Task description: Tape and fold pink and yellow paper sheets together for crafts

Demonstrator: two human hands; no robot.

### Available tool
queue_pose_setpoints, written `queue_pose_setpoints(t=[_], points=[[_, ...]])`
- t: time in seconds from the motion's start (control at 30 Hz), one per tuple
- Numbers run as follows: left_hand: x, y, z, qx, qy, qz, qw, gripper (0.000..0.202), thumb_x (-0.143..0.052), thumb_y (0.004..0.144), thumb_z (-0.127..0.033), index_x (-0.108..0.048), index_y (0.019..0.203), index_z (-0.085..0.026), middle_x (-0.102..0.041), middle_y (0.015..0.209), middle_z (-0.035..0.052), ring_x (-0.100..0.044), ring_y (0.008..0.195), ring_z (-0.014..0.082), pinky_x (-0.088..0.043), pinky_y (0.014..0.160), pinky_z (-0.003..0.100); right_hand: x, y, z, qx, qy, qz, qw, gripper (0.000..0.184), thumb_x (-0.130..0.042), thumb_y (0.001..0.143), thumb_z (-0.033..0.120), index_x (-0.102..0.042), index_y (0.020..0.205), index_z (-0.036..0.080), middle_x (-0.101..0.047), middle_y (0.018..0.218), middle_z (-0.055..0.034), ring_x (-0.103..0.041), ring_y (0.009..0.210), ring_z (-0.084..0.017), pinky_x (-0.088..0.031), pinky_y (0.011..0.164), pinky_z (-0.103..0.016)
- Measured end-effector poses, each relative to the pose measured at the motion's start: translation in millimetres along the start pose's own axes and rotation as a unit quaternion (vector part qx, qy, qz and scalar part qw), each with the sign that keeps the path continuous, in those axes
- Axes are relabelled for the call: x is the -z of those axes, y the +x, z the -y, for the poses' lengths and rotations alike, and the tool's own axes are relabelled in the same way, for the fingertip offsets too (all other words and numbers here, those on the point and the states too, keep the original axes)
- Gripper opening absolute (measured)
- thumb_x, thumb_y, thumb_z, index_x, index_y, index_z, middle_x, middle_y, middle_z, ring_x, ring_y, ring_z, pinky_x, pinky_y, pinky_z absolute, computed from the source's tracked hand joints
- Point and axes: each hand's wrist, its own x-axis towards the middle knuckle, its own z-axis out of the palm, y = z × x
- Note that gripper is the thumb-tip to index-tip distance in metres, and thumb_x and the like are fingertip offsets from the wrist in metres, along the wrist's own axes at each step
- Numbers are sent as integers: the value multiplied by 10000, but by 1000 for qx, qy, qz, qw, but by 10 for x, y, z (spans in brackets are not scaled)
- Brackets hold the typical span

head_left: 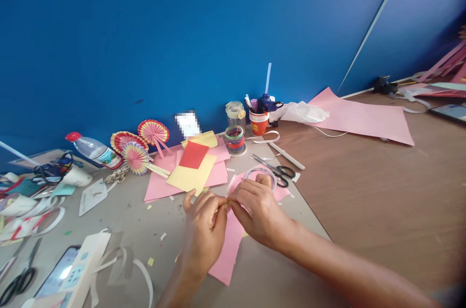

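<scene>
My left hand (204,230) and my right hand (257,213) meet over a pink paper sheet (227,254) on a grey mat (138,220). The fingertips of both hands are pinched together on a small piece I cannot make out, at about the middle of the sheet's top edge. A clear tape roll (261,173) lies just beyond my right hand. Black-handled scissors (278,172) lie next to the roll.
A stack of pink, yellow and red papers (192,170) and several folded paper fans (136,148) lie behind. A water bottle (95,150), jars (235,138), a cup of tools (259,121), a phone (58,274), more scissors (18,281) and a large pink sheet (360,116) surround.
</scene>
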Motion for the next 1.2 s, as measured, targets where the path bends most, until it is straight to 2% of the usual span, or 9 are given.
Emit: queue_pose_setpoints(t=[0.17,0.33,0.6,0.83,1.07,1.2], points=[[7,-5,6,-4,-5,0,1000,235,-412,885,-102,-537,724,-219,-582,663,-61,-577,681,125,-239,991,395,-25,-3,0,3,-1,-13,1000,200,-457,839,95,-556,678,161,-590,635,-5,-462,599,-121,-196,650,-318],[7,-6,6,14,-14,8,1000,225,-407,893,-114,-561,777,-230,-632,732,-41,-593,721,139,-265,973,397,1,-4,-11,1,14,10,1000,210,-457,855,93,-586,704,162,-597,635,-5,-469,604,-123,-195,645,-315],[0,-5,12,14,-9,14,1000,216,-415,896,-137,-570,778,-230,-629,712,-31,-591,729,152,-285,965,411,-10,16,4,10,-29,-7,1000,228,-447,854,103,-547,659,165,-555,592,2,-451,579,-123,-194,641,-315],[-11,-10,29,20,-10,18,1000,211,-415,900,-145,-560,777,-235,-639,731,-33,-602,739,157,-270,972,412,13,10,-18,-23,37,22,999,198,-471,819,75,-552,663,166,-596,619,17,-479,592,-104,-199,660,-312],[-8,-6,27,11,-5,20,1000,222,-414,891,-102,-567,790,-228,-628,725,-39,-587,731,147,-242,974,421,4,27,-18,6,-16,13,1000,232,-454,842,100,-538,635,161,-555,582,3,-435,568,-116,-187,645,-316],[-3,-11,36,11,-16,24,1000,214,-423,894,-107,-561,779,-223,-607,717,-47,-582,725,143,-251,956,408,11,41,-18,-12,22,19,1000,186,-467,801,66,-545,661,160,-602,626,8,-478,590,-109,-191,656,-309]])
